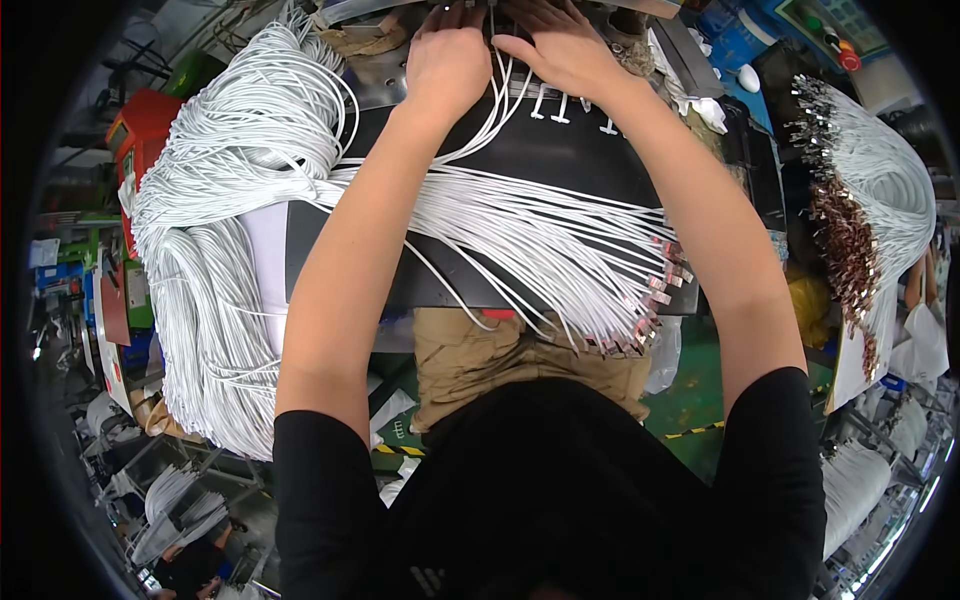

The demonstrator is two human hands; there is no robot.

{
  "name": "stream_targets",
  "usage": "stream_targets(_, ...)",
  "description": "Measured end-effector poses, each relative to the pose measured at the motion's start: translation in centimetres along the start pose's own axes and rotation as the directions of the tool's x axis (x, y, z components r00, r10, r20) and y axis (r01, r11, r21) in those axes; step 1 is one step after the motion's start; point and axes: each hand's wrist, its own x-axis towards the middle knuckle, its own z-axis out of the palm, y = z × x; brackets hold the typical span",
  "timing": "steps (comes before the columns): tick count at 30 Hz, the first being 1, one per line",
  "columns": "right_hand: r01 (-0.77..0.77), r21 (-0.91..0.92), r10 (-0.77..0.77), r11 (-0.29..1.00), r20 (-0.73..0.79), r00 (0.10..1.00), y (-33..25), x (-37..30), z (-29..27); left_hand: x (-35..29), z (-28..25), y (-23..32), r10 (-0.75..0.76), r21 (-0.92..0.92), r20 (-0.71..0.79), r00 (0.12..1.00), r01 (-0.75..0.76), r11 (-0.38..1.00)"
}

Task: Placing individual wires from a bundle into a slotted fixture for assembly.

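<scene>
Both hands reach to the far edge of a black work surface (540, 150), in front of a metal machine part that is mostly out of view. My left hand (450, 65) lies palm down with its fingers bent forward; the fingertips are cut off, and whatever they hold is hidden. Beside it, my right hand (565, 50) has its fingers stretched out and its thumb apart, pointing left. A few white cables (498, 110) run up between the hands, passing close to the right thumb. Below my forearms a fan of white cables (540, 225) spreads rightward, ending in coppery metal terminals (655, 298).
Thick white cable bundles (250, 120) are heaped at the left and hang over the near side (205, 330). Small white T-shaped hooks (548, 105) sit right of centre. A red box (140, 130) stands far left. Another terminated cable bundle (880, 190) hangs at the right.
</scene>
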Motion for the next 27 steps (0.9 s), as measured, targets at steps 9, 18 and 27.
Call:
stream_targets(9, -0.138, -0.064, 0.142, 0.988, 0.059, 0.988, -0.7, 0.5, -0.3, 0.0, 1.3, -0.1, 0.018, 0.254, 0.022, 1.000, -0.023, 0.967)
stream_targets(18, -0.144, -0.410, -0.100, 0.901, -0.518, 0.850, -1.8, -0.8, 1.4, -0.1, 3.0, -0.4, 0.113, 0.088, -0.248, 0.962, -0.093, 0.992)
stream_targets(27, -0.286, -0.121, 0.253, 0.951, -0.232, 0.939, -0.4, -2.8, 0.7, -1.0, 1.1, 0.9, 0.154, 0.178, -0.317, 0.936, -0.100, 0.979)
